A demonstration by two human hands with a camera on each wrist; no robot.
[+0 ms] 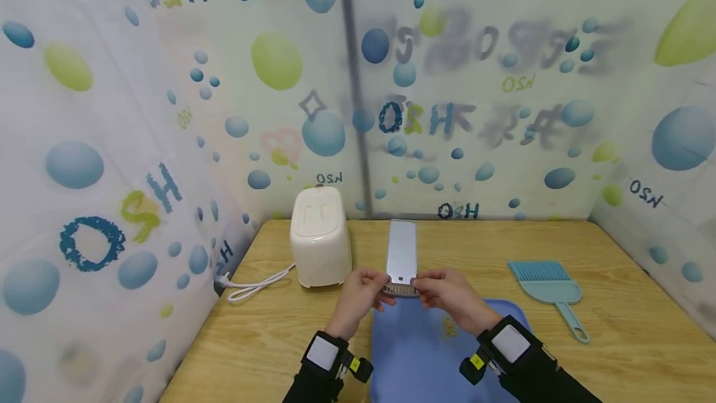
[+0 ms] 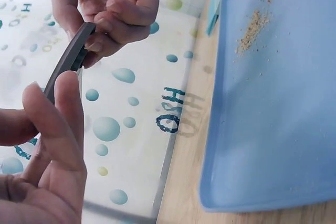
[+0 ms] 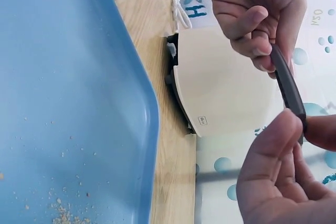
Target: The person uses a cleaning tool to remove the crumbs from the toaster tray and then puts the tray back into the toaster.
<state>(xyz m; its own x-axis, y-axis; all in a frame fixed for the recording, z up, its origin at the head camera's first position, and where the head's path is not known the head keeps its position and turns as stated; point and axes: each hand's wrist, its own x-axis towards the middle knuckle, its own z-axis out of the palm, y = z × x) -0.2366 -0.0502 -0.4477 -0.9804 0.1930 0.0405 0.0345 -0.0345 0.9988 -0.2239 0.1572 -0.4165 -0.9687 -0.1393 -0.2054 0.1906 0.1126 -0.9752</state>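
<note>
Both hands hold a flat, pale toaster crumb tray [image 1: 401,247] with a dark grey ribbed front edge, above the far end of a blue tray [image 1: 425,359]. My left hand [image 1: 360,296] pinches the left end of that edge, thumb on the near side. At the other end my right hand [image 1: 452,296] pinches it likewise. The wrist views show the crumb tray's curved dark edge [image 2: 68,59] nearly side-on, between thumbs and fingers. A small heap of brown crumbs [image 2: 253,31] lies on the blue tray, with loose specks around it.
A cream toaster [image 1: 320,241] stands on the wooden table to the left, its white cord [image 1: 260,286] and plug beside it. Right of the blue tray lies a teal dustpan [image 1: 548,288] with a bristled or ridged edge. Patterned sheets enclose the table.
</note>
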